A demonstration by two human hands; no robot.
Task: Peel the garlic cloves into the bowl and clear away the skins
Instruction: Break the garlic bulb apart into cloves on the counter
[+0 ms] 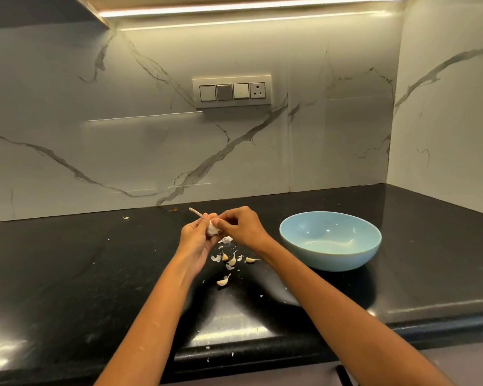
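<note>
Garlic head (211,229) sits clamped in the left hand (195,240) over the tabletop (67,274) so the right hand (241,227) fingers (221,222), pinched on it, can probably pry cloves loose, with four cloves (231,260) dropped just below and the bowl (330,240) waiting empty at right.

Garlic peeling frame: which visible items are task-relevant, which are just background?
Task-relevant:
- garlic bulb, held in the left hand, right hand picking at it
- loose cloves on the counter
- skin scraps
- blue bowl, empty

Background:
- switch panel on the wall
- black counter
- small stray bit near the wall
</note>
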